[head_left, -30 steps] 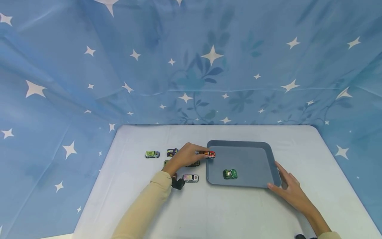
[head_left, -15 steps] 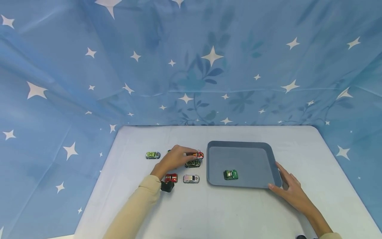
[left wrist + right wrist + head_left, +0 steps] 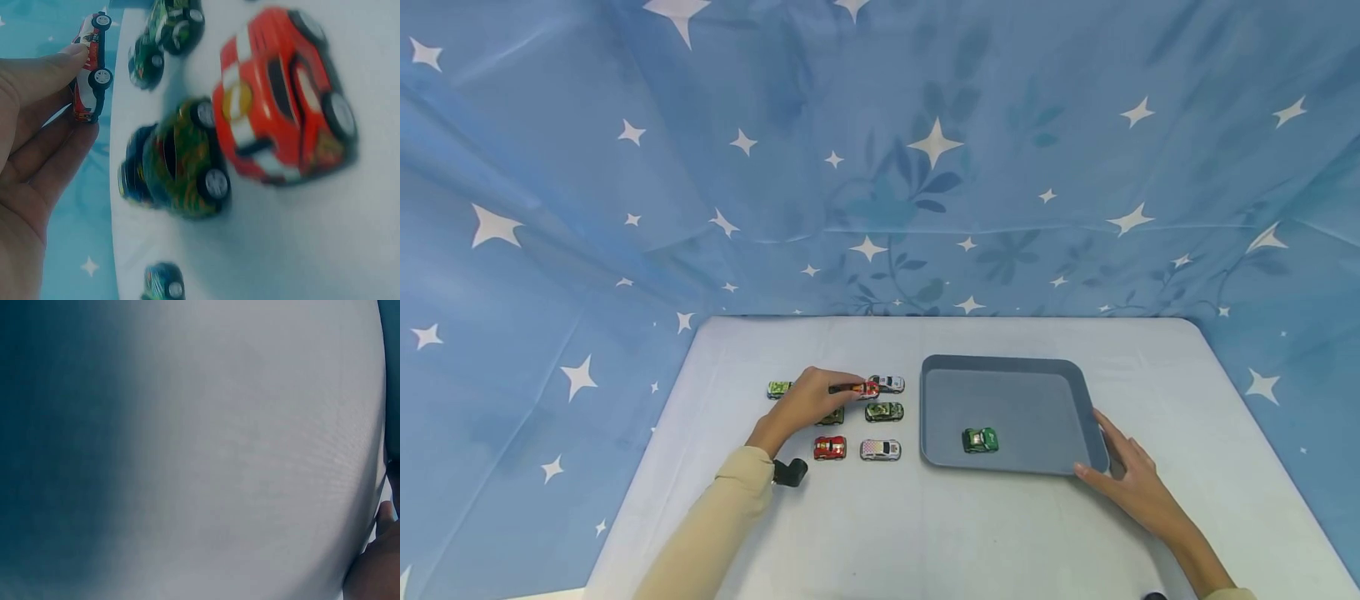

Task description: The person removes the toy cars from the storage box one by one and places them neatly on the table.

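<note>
My left hand (image 3: 805, 404) pinches a red and white toy car (image 3: 867, 390) between thumb and fingers, left of the tray. In the left wrist view this car (image 3: 92, 69) is raised with its wheels facing sideways. Under and around the hand are a silver toy car (image 3: 889, 383), a camouflage toy car (image 3: 884, 412), a red toy car (image 3: 830, 448) and a white patterned one (image 3: 880, 450). My right hand (image 3: 1135, 483) holds the near right corner of the grey-blue tray (image 3: 1037, 408), thumb at the near rim, fingers along the side. A green toy car (image 3: 981, 440) lies inside the tray.
A lime-green toy car (image 3: 778, 389) sits at the far left, partly behind the left hand. All stand on a white-covered table (image 3: 985, 533). A blue star-patterned curtain (image 3: 880, 167) hangs behind the table and at its sides.
My left hand has moved left with the red and white car, from over the tray's left rim to above the other cars, uncovering several of them. The right hand stays at the tray.
</note>
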`<state>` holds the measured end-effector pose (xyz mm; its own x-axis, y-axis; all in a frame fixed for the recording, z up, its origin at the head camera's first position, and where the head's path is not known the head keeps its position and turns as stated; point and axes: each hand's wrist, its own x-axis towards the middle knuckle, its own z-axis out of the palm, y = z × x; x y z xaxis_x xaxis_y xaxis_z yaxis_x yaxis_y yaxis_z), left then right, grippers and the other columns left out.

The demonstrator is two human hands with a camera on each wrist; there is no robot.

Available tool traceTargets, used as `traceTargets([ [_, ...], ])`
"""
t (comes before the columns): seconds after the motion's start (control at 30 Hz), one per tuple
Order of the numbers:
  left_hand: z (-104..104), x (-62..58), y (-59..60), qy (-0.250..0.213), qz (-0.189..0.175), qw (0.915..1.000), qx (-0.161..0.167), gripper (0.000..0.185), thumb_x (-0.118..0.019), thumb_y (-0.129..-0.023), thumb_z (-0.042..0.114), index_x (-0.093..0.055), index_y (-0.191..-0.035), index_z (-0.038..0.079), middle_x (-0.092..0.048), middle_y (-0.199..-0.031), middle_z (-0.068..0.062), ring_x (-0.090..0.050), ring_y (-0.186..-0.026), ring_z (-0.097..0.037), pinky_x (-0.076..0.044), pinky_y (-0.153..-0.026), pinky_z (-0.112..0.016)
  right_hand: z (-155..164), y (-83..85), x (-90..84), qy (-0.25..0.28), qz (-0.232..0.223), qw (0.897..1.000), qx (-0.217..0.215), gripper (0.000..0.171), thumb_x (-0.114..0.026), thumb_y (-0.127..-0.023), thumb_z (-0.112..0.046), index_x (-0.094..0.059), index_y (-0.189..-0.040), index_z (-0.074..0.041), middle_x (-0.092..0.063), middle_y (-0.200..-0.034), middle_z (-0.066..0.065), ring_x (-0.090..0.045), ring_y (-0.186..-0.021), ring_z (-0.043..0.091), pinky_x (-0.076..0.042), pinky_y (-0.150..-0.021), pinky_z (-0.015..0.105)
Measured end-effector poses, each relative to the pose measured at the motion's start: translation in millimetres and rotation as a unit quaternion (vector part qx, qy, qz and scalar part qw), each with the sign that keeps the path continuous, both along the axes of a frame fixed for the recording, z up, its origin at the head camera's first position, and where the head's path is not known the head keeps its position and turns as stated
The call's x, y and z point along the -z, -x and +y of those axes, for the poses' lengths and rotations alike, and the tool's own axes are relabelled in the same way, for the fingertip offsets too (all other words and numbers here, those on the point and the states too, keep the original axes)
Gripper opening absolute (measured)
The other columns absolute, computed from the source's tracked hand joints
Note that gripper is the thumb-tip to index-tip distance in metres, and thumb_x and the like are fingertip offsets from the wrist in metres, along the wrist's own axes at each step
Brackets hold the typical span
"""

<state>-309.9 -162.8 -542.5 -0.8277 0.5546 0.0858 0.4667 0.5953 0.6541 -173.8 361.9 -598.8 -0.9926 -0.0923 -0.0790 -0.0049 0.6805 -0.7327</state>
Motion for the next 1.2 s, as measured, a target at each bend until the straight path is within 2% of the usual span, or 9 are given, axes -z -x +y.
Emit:
traceTargets([
  [0.23, -21.1, -0.9, -4.2, 0.011, -0.003, 0.9996, -0.026, 0.03, -0.077, -0.102, 0.019, -0.079, -0.131, 0.011, -0.077, -0.124, -0.009, -0.045, -0.063, -0.002, -0.048, -0.07, -0.031, 0.3, -0.8, -1.7, 0.006, -0.006, 1.0, 0.001, 0.1, -0.073, -0.101, -0.035, -0.009, -0.175, -0.017, -0.023, -0.165, 0.042, -0.028, -0.144, 0.069, 0.011, -0.122, 0.071],
  [0.3, -27.2, -1.8, -5.6, 0.015, -0.008, 0.9993, -0.033, 0.031, -0.078, -0.102, 0.02, -0.079, -0.132, 0.012, -0.079, -0.115, -0.011, -0.042, -0.062, -0.002, -0.046, -0.07, -0.03, 1.1, -1.3, -2.2, 0.008, -0.008, 1.0, 0.002, 0.1, -0.073, -0.101, -0.035, -0.008, -0.175, -0.017, -0.022, -0.165, 0.042, -0.029, -0.143, 0.069, 0.011, -0.121, 0.073],
  [0.4, -37.0, -2.4, -7.7, 0.022, -0.006, 0.9988, -0.044, 0.032, -0.079, -0.101, 0.02, -0.079, -0.131, 0.012, -0.08, -0.11, -0.011, -0.035, -0.058, -0.003, -0.046, -0.066, -0.031, 1.8, -1.7, -2.1, 0.009, -0.007, 1.0, 0.001, 0.099, -0.073, -0.101, -0.034, -0.008, -0.175, -0.017, -0.022, -0.165, 0.042, -0.03, -0.143, 0.069, 0.011, -0.121, 0.073],
  [0.47, -43.5, -2.7, -9.3, 0.026, 0.0, 0.9985, -0.047, 0.031, -0.079, -0.1, 0.019, -0.079, -0.131, 0.011, -0.079, -0.111, -0.013, -0.04, -0.06, -0.007, -0.049, -0.07, -0.034, 1.6, -1.9, -1.5, 0.011, -0.005, 1.0, 0.0, 0.1, -0.073, -0.101, -0.033, -0.009, -0.175, -0.017, -0.022, -0.165, 0.042, -0.031, -0.143, 0.069, 0.01, -0.122, 0.072],
  [0.57, -51.9, -3.4, -12.1, 0.031, 0.01, 0.9979, -0.056, 0.03, -0.079, -0.1, 0.018, -0.08, -0.129, 0.01, -0.077, -0.124, -0.011, -0.067, -0.082, -0.013, -0.058, -0.083, -0.041, 1.5, -1.2, -0.4, 0.013, -0.005, 1.0, -0.001, 0.1, -0.073, -0.101, -0.034, -0.007, -0.175, -0.018, -0.022, -0.165, 0.043, -0.031, -0.142, 0.07, 0.011, -0.122, 0.071],
  [0.63, -57.1, -3.6, -14.5, 0.035, 0.007, 0.9974, -0.063, 0.03, -0.078, -0.1, 0.018, -0.08, -0.129, 0.01, -0.077, -0.125, -0.011, -0.073, -0.104, -0.02, -0.059, -0.093, -0.046, 1.0, -0.9, -0.2, 0.013, -0.005, 1.0, 0.0, 0.1, -0.073, -0.101, -0.034, -0.008, -0.175, -0.017, -0.022, -0.165, 0.043, -0.031, -0.142, 0.07, 0.011, -0.122, 0.071],
  [0.77, -67.3, -1.8, -19.7, 0.038, -0.003, 0.996, -0.08, 0.03, -0.079, -0.1, 0.016, -0.08, -0.129, 0.01, -0.077, -0.125, -0.012, -0.072, -0.118, -0.031, -0.058, -0.098, -0.052, 0.3, -0.7, -0.6, 0.011, -0.009, 1.0, 0.0, 0.1, -0.072, -0.102, -0.035, -0.007, -0.175, -0.017, -0.022, -0.165, 0.043, -0.03, -0.142, 0.07, 0.012, -0.122, 0.071],
  [1.0, -85.9, 2.8, -29.1, 0.043, 0.007, 0.9954, -0.086, 0.03, -0.078, -0.1, 0.013, -0.079, -0.129, 0.007, -0.075, -0.128, -0.015, -0.069, -0.122, -0.039, -0.055, -0.101, -0.059, -1.0, -0.4, -2.8, 0.01, -0.019, 1.0, 0.004, 0.1, -0.072, -0.102, -0.038, -0.006, -0.175, -0.018, -0.021, -0.166, 0.041, -0.025, -0.145, 0.07, 0.01, -0.121, 0.073],
  [1.2, -101.0, 5.5, -34.9, 0.049, -0.005, 0.9935, -0.103, 0.03, -0.078, -0.1, 0.013, -0.079, -0.13, 0.008, -0.075, -0.126, -0.017, -0.068, -0.123, -0.041, -0.054, -0.101, -0.06, -1.7, -0.2, -2.3, 0.006, -0.007, 1.0, 0.0, 0.101, -0.073, -0.101, -0.037, -0.007, -0.175, -0.016, -0.02, -0.168, 0.039, -0.031, -0.143, 0.069, 0.011, -0.124, 0.067],
])
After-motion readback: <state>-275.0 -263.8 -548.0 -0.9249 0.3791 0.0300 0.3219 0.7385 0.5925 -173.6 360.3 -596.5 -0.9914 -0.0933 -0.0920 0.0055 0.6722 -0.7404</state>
